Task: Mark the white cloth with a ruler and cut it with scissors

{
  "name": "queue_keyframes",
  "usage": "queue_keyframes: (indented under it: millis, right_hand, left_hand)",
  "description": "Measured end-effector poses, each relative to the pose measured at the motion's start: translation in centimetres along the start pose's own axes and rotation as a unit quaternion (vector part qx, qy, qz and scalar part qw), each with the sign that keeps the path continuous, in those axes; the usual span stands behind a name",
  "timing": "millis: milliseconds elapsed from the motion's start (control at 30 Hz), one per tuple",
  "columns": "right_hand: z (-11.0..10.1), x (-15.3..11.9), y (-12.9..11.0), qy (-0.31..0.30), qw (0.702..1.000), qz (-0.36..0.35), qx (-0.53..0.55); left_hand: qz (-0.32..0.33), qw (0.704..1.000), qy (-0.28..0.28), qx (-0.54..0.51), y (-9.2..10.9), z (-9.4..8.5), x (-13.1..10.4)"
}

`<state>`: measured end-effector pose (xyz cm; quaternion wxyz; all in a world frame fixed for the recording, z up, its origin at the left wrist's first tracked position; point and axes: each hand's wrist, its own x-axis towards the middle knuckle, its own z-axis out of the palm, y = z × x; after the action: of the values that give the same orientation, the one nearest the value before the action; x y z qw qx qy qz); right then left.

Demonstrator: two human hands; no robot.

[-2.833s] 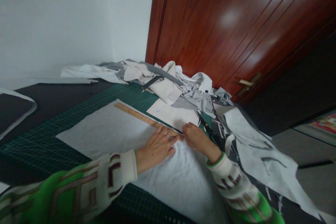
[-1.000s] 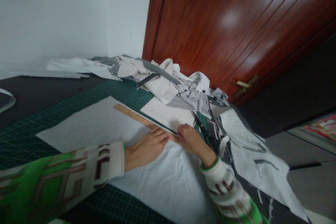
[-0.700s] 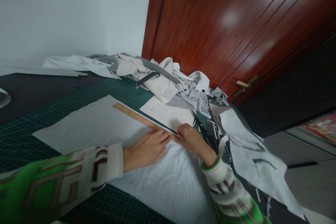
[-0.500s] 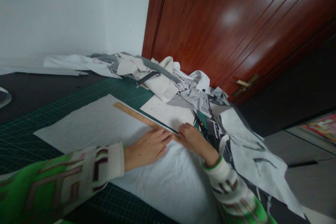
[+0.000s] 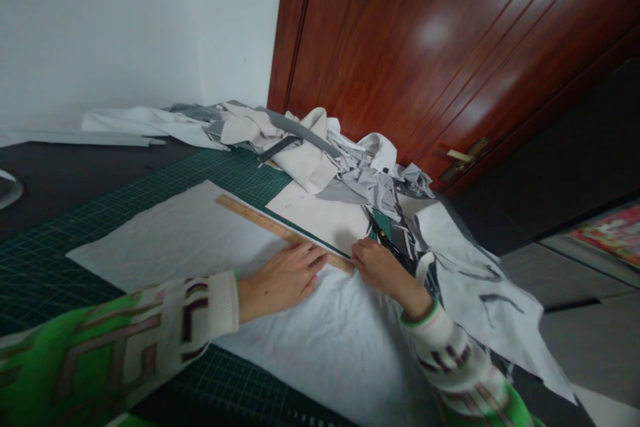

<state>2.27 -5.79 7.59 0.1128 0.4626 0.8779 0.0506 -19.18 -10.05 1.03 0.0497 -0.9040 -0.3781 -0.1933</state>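
My left hand [image 5: 280, 278] lay flat, fingers spread, pressing the near end of the wooden ruler [image 5: 283, 233] onto the white fabric [image 5: 200, 247]. My right hand [image 5: 381, 265] was curled at the ruler's end; whether it pinched a marker or blade I could not tell. The ruler ran from 5 o'clock toward 10 o'clock across the fabric, which lay on the green cutting mat [image 5: 60, 240]. To my mind, steady downward pressure along the ruler mattered most, since only one end was held. At 12 o'clock sat a heap of cloth scraps [image 5: 320, 153]; black scissors [image 5: 385, 235] lay just beside my right hand at 3 o'clock, crowding it.
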Motion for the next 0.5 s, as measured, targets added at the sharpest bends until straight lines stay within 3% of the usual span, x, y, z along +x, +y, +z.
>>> queue_keyframes:
  millis: [267,500]
  right_hand:
    - [0.7,0.3,-0.1,0.010,1.000,0.003,-0.003]
    - [0.6,0.1,-0.1,0.025,1.000,0.004,0.009]
  left_hand:
    - [-0.005,1.000,-0.008,-0.008,0.1,-0.4,0.1]
    - [-0.008,1.000,-0.026,-0.013,2.8,-0.4,2.1]
